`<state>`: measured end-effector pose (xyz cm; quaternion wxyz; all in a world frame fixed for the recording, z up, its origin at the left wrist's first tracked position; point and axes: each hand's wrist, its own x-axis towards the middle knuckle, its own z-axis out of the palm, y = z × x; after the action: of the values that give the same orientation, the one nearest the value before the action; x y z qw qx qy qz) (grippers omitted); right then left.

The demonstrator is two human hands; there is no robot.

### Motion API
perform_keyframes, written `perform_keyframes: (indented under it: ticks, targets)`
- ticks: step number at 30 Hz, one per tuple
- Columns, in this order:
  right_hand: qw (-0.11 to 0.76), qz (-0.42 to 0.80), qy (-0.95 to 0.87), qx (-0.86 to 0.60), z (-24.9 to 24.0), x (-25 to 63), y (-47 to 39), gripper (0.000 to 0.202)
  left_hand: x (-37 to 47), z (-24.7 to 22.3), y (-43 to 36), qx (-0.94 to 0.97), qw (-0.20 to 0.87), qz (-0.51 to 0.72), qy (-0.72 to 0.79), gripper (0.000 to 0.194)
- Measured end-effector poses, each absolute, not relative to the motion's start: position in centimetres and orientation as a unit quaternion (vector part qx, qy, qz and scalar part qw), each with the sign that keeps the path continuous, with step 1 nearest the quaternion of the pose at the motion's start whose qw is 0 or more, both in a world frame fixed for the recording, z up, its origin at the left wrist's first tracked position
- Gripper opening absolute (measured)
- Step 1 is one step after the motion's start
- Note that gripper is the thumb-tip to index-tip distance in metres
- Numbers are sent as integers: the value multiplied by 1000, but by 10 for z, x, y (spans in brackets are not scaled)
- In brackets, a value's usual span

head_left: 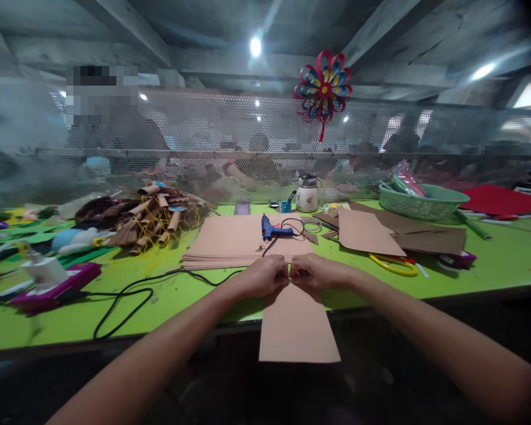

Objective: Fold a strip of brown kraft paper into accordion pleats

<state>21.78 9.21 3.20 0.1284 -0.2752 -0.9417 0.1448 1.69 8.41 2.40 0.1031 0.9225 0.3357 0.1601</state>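
Observation:
Both hands meet at the table's front edge over a sheet of brown cardboard point(297, 327), which hangs toward me past the edge. My left hand point(269, 275) is closed, its fingers pinching the sheet's upper part. Close beside it, my right hand point(316, 271) pinches the same sheet, fingertips nearly touching the left ones. The fingers partly cover the sheet's far end. Just beyond the hands lies a stack of brown cardboard sheets point(223, 236), with a blue glue gun point(277, 229) resting on top and its black cord trailing left.
A purple power strip point(57, 289) and black cord point(146, 289) lie left. Behind are bundled brown paper rolls point(159, 215). More cardboard point(371, 233), yellow-handled scissors point(393, 265) and a green basket point(425, 203) are right. A white jug point(307, 198) stands before the perforated screen point(230, 130).

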Motion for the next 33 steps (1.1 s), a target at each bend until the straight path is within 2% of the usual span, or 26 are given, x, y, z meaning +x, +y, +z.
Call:
perform_keyframes:
  ticks: [4, 11, 23, 33]
  targets:
    - [69, 139, -953, -262, 41, 216, 96, 9, 19, 23, 79, 934, 63, 160, 312, 13]
    - [64, 103, -955, -269, 34, 217, 92, 8, 19, 17, 76, 947, -5, 176, 267, 18]
    - [53, 74, -967, -237, 39, 226, 85, 10, 13, 14, 75, 943, 43, 194, 266, 10]
    - [42, 61, -959, -273, 37, 243, 79, 12, 1, 22, 71, 931, 128, 181, 290, 15]
